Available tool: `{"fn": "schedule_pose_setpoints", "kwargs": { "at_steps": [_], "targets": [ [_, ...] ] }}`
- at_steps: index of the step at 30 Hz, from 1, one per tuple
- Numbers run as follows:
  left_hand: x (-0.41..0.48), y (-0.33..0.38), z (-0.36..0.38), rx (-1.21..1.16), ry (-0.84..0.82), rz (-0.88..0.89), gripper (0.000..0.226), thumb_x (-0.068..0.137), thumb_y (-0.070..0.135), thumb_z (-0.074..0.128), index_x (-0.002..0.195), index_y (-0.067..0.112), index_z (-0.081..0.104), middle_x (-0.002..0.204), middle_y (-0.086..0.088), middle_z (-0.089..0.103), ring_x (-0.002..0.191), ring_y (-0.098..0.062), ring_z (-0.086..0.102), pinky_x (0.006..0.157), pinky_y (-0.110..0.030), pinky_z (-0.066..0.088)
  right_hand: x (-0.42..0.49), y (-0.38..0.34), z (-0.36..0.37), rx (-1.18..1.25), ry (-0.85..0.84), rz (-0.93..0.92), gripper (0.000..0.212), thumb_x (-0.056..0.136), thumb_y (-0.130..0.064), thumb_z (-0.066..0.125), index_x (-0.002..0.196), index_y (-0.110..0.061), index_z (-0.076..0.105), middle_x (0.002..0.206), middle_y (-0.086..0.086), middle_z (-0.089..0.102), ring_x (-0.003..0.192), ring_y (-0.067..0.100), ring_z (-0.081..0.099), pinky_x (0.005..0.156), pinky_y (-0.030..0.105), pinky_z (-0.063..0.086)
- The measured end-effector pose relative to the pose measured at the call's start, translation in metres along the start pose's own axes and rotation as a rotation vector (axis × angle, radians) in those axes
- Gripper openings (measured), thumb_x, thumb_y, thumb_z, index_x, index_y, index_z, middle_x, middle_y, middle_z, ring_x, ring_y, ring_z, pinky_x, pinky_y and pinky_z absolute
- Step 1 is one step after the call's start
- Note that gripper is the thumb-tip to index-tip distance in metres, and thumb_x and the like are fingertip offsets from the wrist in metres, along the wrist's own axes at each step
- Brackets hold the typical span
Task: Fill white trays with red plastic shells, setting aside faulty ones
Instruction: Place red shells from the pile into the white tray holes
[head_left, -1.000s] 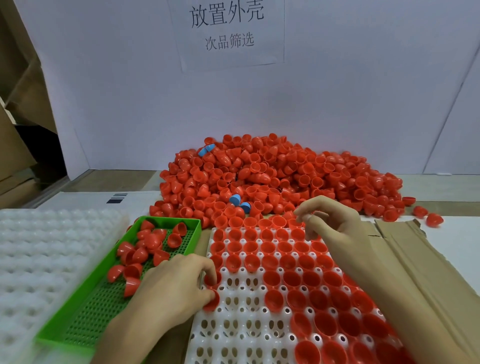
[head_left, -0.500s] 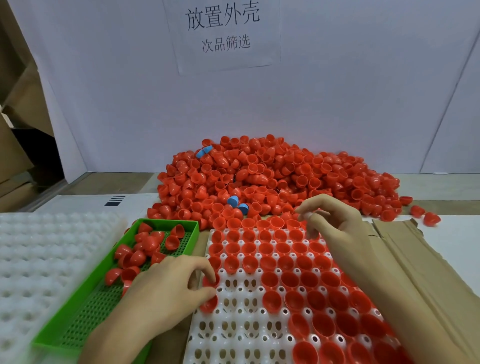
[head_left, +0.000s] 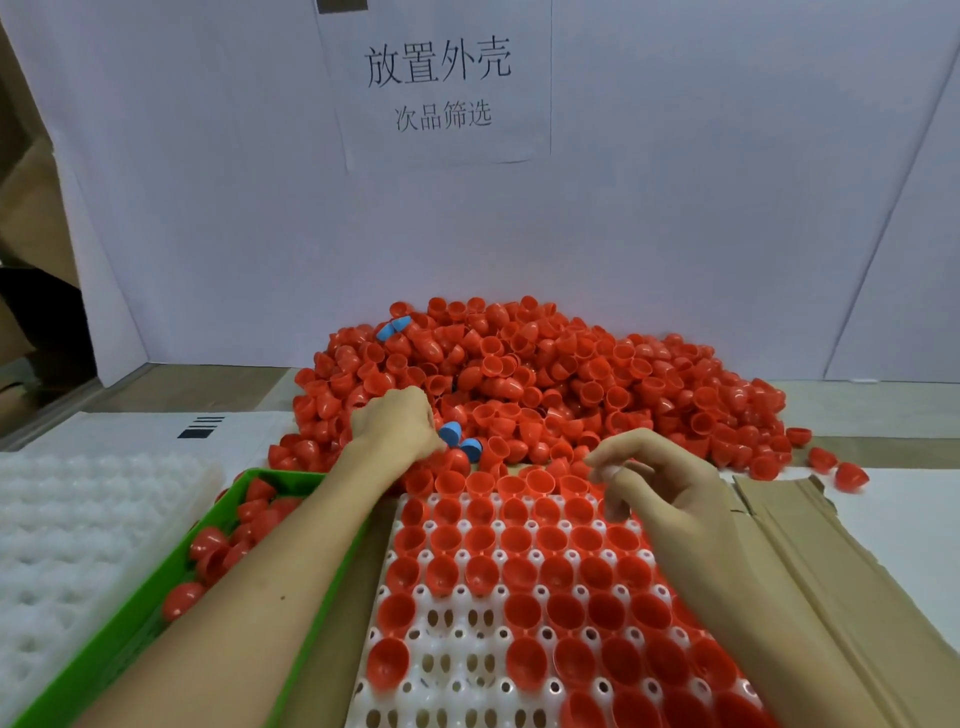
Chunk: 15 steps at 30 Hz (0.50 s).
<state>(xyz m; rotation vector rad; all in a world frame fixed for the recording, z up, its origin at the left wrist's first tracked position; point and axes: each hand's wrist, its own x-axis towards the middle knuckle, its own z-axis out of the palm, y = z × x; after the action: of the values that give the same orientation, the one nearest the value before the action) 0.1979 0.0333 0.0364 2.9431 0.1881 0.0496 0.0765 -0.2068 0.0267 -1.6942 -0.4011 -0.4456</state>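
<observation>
Pick step: left hand (head_left: 397, 423) in red plastic shell heap (head_left: 545, 374), grip hidden; right hand (head_left: 660, 483) loosely curled, apparently empty; next, fill the empty pockets in white plastic tray (head_left: 447, 644).

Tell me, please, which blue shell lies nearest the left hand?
The blue shell beside the left hand; a second blue one lies just past it, a third high on the pile.

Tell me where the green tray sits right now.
Head view, lower left: the green tray lies between the empty white tray and the part-filled white tray, under the left forearm.
</observation>
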Motion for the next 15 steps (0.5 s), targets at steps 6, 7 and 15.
{"fn": "schedule_pose_setpoints", "kwargs": {
  "at_steps": [6,7,15],
  "targets": [
    [0.01,0.002,0.012,0.036,0.045,-0.053,0.021,0.087,0.04,0.076,0.099,0.023,0.074,0.096,0.004,0.072,0.09,-0.018,0.067,0.068,-0.032,0.045,0.0,0.0,0.0,0.01,0.002,-0.008,0.035,0.091,0.01,0.058,0.08,-0.02,0.072,0.07,0.007,0.066,0.055,0.016,0.058,0.058,0.028,0.052],
    [0.007,0.003,0.01,-0.003,0.111,-0.032,0.016,0.088,0.039,0.075,0.092,0.024,0.075,0.09,0.006,0.072,0.086,-0.017,0.067,0.065,-0.03,0.045,0.0,-0.001,0.0,0.01,0.003,-0.008,0.035,0.091,0.011,0.058,0.08,-0.02,0.072,0.07,0.007,0.067,0.055,0.015,0.058,0.058,0.027,0.052],
    [-0.097,0.03,-0.02,-1.072,0.279,0.457,0.013,0.095,0.028,0.067,0.084,0.021,0.066,0.078,0.003,0.075,0.075,-0.011,0.073,0.069,-0.023,0.057,0.0,-0.008,0.004,0.061,-0.054,-0.004,0.017,0.093,-0.004,0.067,0.089,-0.02,0.072,0.073,0.002,0.065,0.058,0.014,0.058,0.06,0.027,0.053]
  ]
}}
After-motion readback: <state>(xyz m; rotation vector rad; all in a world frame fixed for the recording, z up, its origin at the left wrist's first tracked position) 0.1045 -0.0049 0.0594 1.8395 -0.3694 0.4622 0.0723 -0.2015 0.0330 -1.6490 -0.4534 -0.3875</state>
